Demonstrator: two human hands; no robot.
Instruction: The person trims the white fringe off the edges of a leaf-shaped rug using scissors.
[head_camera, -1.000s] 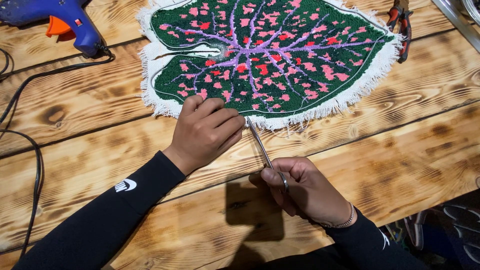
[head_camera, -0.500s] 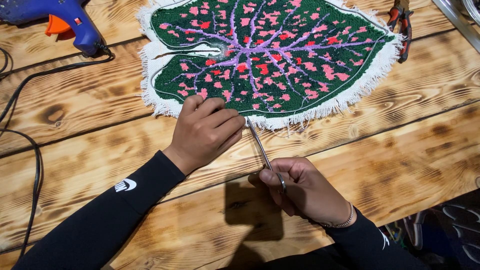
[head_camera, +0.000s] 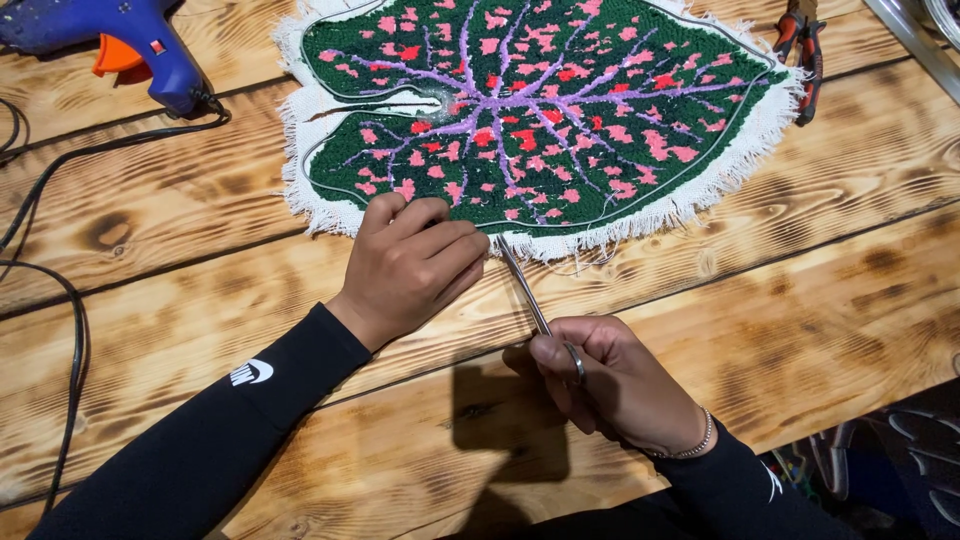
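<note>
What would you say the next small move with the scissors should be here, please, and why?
Probably one short snip along the white frayed fringe, then a small shift right. The slim metal scissors in the right hand point at the near edge of the green leaf-shaped tufted rug, right beside where the left hand pins it to the wooden table. Loose fringe runs on rightward.

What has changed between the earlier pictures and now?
Almost nothing visibly changed. The left hand still presses the edge of the leaf rug, and the right hand still holds the scissors at its fringe. The glue gun and pliers stayed put.
</note>
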